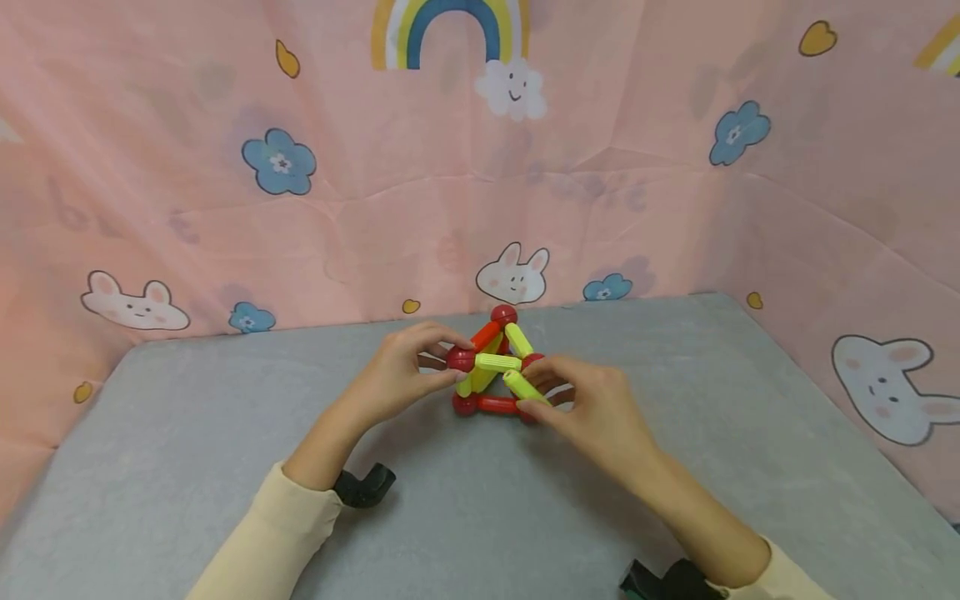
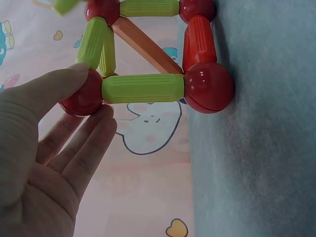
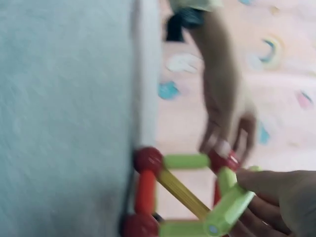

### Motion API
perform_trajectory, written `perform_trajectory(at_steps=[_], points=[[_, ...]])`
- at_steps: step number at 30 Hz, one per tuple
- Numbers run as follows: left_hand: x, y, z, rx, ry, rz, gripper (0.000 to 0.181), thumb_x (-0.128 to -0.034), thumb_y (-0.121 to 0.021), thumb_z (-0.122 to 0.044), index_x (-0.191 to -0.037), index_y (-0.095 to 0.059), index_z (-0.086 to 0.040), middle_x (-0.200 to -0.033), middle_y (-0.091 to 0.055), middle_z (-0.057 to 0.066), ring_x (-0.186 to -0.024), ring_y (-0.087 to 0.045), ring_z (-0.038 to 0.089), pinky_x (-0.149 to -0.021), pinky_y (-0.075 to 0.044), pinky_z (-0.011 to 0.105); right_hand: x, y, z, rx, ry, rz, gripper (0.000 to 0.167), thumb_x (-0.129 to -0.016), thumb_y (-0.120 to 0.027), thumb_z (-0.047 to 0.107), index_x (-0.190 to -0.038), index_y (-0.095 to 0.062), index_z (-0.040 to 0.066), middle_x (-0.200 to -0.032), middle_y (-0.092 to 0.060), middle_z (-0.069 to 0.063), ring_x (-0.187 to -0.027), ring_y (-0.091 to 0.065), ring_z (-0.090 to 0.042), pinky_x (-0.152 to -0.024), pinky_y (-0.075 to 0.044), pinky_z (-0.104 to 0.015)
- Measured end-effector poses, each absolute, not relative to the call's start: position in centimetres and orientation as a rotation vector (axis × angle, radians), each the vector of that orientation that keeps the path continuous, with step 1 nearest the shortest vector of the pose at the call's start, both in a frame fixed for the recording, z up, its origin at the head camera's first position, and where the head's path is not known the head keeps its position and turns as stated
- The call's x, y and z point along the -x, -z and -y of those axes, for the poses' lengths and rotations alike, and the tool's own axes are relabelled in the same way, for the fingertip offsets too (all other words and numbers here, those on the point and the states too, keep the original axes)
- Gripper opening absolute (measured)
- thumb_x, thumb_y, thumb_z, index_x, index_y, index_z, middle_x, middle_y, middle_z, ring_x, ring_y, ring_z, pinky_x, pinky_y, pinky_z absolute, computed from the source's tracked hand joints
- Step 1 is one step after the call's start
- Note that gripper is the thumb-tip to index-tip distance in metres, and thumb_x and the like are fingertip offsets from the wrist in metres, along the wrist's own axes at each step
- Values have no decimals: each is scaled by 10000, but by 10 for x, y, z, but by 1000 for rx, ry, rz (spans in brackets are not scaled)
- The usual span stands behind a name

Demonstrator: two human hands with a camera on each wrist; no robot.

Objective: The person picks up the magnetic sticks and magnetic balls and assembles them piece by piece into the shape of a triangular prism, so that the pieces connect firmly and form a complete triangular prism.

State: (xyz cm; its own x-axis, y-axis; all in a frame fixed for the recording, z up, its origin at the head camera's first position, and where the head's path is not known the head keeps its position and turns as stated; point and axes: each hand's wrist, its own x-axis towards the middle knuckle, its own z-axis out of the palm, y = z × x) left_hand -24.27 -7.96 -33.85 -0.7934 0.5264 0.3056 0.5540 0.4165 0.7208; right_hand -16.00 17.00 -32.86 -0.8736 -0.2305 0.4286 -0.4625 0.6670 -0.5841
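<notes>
A small frame of red balls joined by yellow-green and red rods [image 1: 498, 405] stands on the table. My left hand [image 1: 393, 371] pinches the red ball [image 2: 84, 95] at its upper left corner between thumb and fingers. From that ball, one yellow-green rod [image 2: 143, 88] runs down to a lower red ball [image 2: 209, 88]. In my right hand [image 1: 596, 408] is a loose yellow-green rod [image 3: 229, 208], with one end pointing free. It is held in front of the upper right red ball [image 1: 532, 360], which the fingers partly hide; whether they touch it I cannot tell.
The grey tabletop [image 1: 480, 517] stretches around the frame. Behind it hangs a pink printed cloth [image 1: 420, 217], which also rises along the right side. Black wrist straps [image 1: 364, 486] sit at both sleeves.
</notes>
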Motion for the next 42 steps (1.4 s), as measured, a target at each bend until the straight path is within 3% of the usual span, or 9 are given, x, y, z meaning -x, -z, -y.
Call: perform_trajectory(at_steps=[9,22,33,39,42], points=[[241,337,81,1011,1348,2608,337,-840,-815,-74,-1163,-721,-105,-1155,-716,50,-985,-727,188,-886,-615,339,163,350,-125,-538,-577,2501,294,-753,-896,136,-998,-742,80,-944,-775,-46,-809,-730,-171,-765,-625,-312],[240,336,79,1015,1344,2611,339,-836,-817,-65,-1160,-721,-97,-1159,-720,53,-994,-734,198,-877,-616,323,168,363,-120,-616,-405,2405,280,-778,-880,151,-990,-712,81,-917,-767,-54,-787,-738,-182,-737,-634,-345],[239,335,77,1024,1305,2631,329,-843,-816,-82,-1158,-722,-107,-1137,-717,43,-983,-733,178,-879,-614,313,175,373,-124,-701,-206,2281,253,-747,-897,106,-878,-687,51,-837,-748,-75,-636,-685,-172,-564,-593,-283],[238,335,76,1033,1316,2613,332,-838,-820,-81,-1155,-723,-100,-1122,-716,47,-976,-734,180,-875,-615,314,175,373,-129,-755,-167,2255,258,-742,-902,117,-887,-705,38,-887,-768,-89,-718,-734,-190,-628,-619,-296],[238,336,75,1032,1304,2619,340,-838,-824,-93,-1162,-722,-111,-1132,-710,36,-981,-730,173,-878,-614,311,175,369,-141,-815,-213,2141,182,-885,-793,198,-844,-702,46,-816,-753,-72,-666,-716,-172,-598,-604,-269]])
